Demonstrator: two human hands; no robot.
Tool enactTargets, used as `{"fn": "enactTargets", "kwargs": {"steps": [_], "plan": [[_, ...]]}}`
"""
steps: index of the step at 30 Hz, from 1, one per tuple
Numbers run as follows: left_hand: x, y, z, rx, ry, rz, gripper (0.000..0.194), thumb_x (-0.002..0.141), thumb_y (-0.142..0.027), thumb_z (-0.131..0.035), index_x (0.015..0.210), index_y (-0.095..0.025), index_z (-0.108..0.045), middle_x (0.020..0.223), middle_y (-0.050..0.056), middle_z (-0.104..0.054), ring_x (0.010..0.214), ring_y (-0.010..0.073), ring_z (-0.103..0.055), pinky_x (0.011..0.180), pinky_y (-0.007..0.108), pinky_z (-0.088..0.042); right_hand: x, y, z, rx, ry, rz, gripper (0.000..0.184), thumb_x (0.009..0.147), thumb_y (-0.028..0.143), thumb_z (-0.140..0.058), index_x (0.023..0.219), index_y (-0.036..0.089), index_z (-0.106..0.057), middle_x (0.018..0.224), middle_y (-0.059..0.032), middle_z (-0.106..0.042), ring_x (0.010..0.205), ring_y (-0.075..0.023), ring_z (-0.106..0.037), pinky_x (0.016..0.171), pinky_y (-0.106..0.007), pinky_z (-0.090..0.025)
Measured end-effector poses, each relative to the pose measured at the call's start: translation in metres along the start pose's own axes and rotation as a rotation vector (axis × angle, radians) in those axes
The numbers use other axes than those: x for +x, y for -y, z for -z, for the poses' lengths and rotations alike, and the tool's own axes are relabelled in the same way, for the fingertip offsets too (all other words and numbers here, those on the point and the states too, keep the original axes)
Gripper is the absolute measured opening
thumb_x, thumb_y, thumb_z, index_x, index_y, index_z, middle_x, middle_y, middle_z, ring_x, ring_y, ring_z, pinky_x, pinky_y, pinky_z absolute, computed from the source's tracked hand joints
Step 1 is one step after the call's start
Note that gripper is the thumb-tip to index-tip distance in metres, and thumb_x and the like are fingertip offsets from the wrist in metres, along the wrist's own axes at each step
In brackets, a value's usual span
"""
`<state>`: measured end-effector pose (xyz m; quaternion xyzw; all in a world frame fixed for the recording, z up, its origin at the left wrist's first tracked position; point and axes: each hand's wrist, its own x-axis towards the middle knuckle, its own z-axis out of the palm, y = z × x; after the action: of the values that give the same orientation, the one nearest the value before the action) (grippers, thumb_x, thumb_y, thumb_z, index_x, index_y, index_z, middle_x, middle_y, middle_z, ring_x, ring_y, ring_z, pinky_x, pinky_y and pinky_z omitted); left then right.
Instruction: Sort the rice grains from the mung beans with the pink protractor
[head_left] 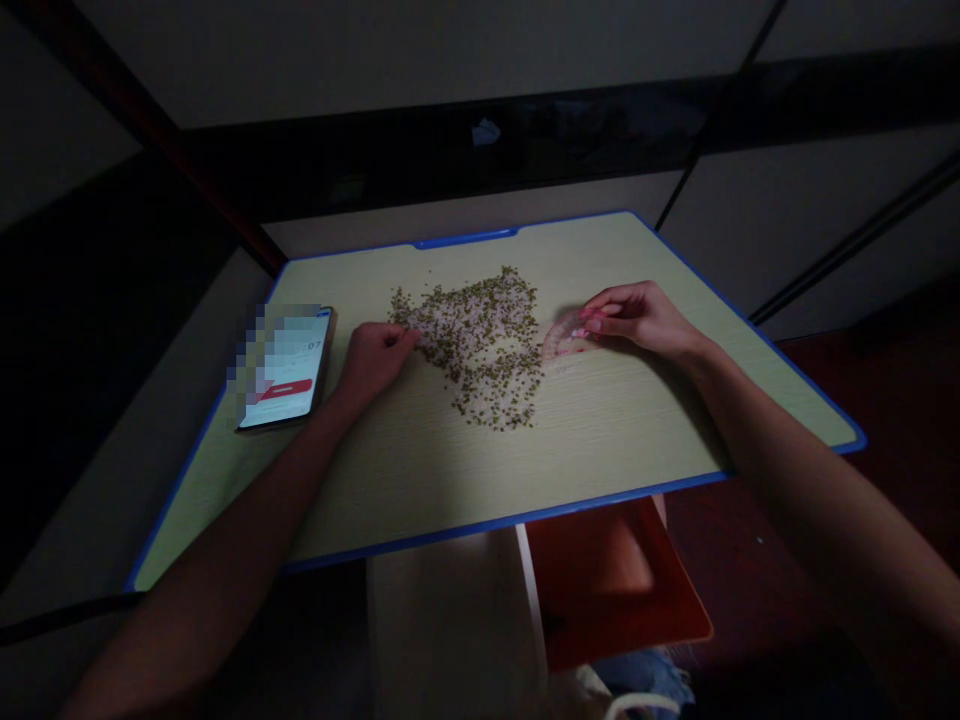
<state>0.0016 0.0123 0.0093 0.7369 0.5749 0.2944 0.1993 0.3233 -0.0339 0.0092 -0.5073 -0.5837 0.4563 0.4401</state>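
Note:
Small green beans mixed with whitish grains, which look like rice, lie in a loose, spread-out pile (487, 340) mid-table. My left hand (375, 358) rests at the pile's left edge, thumb and fingers pinched together. Whether anything sits between those fingertips is too small to make out. On the other side, my right hand (637, 318) grips a clear plastic protractor (557, 343) with pinkish markings between thumb and fingers. The protractor's curved edge faces the right side of the pile, close to the nearest beans. My fingers cover its right part.
A phone (289, 375) with a lit screen lies on the left of the table (390, 490), which has a blue rim. A dark-banded cabinet front (450, 150) stands behind. Below the front edge are a pale open drawer or box (450, 620) and an orange-red panel (615, 590).

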Motion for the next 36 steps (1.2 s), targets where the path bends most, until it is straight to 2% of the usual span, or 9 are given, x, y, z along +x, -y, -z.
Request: {"fn": "enactTargets", "kwargs": {"steps": [5,15,36], "plan": [[-0.0011,-0.0014,0.0003,-0.004,-0.004,-0.002,0.035,0.070,-0.036,-0.047,0.043,-0.019,-0.033,0.045,-0.004,-0.027,0.049,0.0092,-0.029,0.047,0.025,-0.021,0.0003,-0.0014,0.0002,0.010,0.034,0.009,0.015,0.061,0.021,-0.072,0.073,0.014,-0.066,0.059,-0.0004,-0.064,0.048,-0.0084,-0.051,0.046,-0.023,-0.036],[-0.0003,-0.0022,0.0004,0.003,-0.003,0.011,0.037,0.070,-0.034,-0.049,0.042,-0.019,-0.030,0.045,-0.004,-0.027,0.048,0.0089,-0.027,0.047,0.026,-0.021,-0.0015,0.0010,0.0014,-0.049,0.061,0.032,0.011,0.063,0.020,-0.071,0.071,0.014,-0.067,0.059,-0.0015,-0.065,0.047,-0.0096,-0.052,0.045,-0.024,-0.035],[-0.0005,-0.0021,0.0000,0.000,0.003,0.018,0.035,0.070,-0.033,-0.049,0.042,-0.019,-0.033,0.045,-0.004,-0.028,0.048,0.0095,-0.028,0.048,0.025,-0.021,-0.0005,0.0010,-0.0003,-0.017,0.078,0.020,0.016,0.060,0.026,-0.074,0.072,0.018,-0.067,0.061,-0.0002,-0.066,0.050,-0.0081,-0.052,0.046,-0.022,-0.037]]}}
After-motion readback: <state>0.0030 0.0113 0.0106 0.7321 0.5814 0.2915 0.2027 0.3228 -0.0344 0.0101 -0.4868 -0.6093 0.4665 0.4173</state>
